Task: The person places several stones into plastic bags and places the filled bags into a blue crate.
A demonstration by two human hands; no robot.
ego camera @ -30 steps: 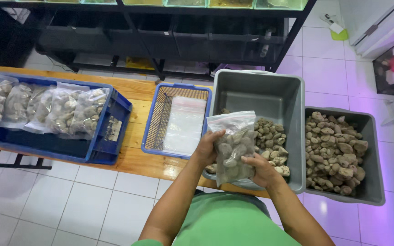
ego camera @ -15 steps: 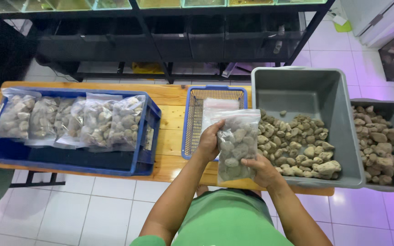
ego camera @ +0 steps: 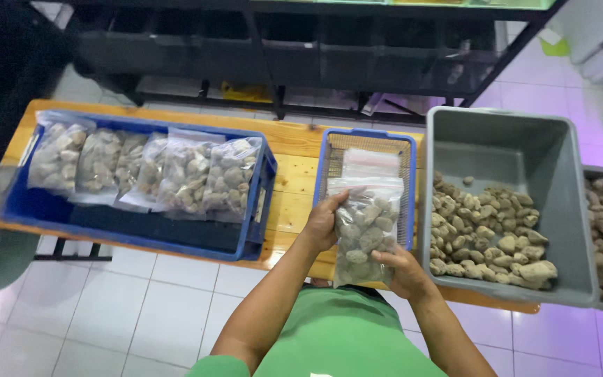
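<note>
The clear bag of stones (ego camera: pixel 366 230) sits at centre frame, over the near edge of the small blue basket (ego camera: pixel 329 150), with the left hand (ego camera: pixel 322 223) clamped on its left side and the right hand (ego camera: pixel 403 269) under its lower right corner. Support the base and keep the opening uppermost, as the load looks heavy. The blue crate (ego camera: pixel 134 237) of filled bags lies at left; the grey tub (ego camera: pixel 525 146) of loose stones at right.
</note>
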